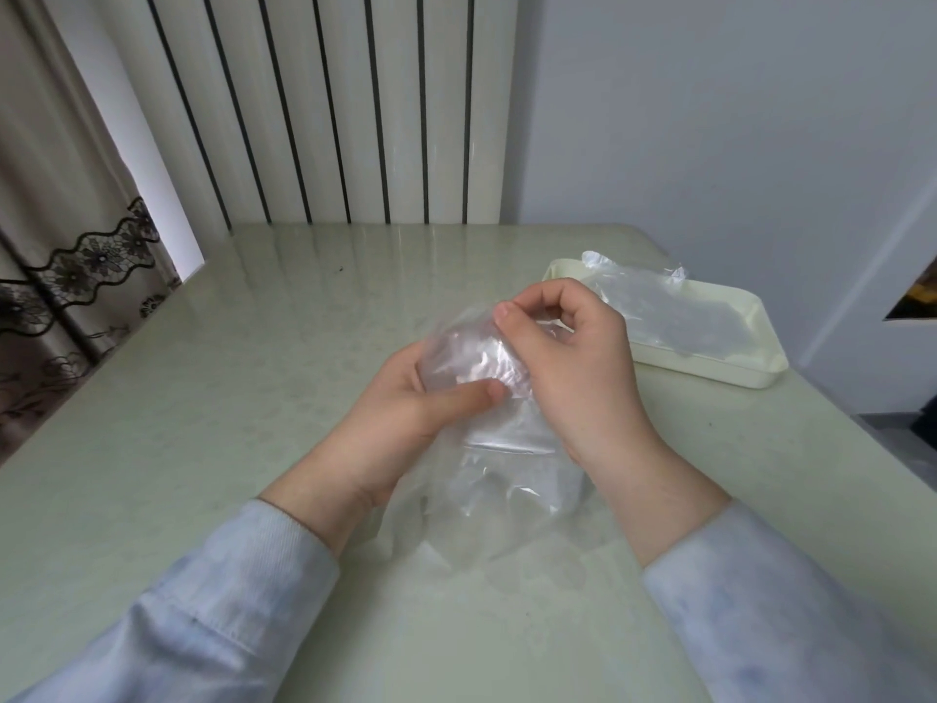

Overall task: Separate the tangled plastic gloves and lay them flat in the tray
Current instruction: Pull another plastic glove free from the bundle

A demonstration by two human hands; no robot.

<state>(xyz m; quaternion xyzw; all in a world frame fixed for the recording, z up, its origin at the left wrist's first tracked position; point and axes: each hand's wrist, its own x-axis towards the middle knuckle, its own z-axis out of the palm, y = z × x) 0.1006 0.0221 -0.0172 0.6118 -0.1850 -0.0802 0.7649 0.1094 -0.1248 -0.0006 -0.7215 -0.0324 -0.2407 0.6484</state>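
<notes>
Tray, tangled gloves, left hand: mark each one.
tray [710,372], head view, on its cream front wall.
tangled gloves [466,355], head view, on the crumpled upper part of the film.
left hand [400,405], head view, at the base of the thumb.

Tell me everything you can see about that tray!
The tray is a pale cream rectangle that looks like smooth plastic, with rounded corners and a low raised rim. It sits flat on the table, over on the far right side. Clear, crinkly plastic lies spread out inside it, and one end pokes up over the far rim.
</notes>
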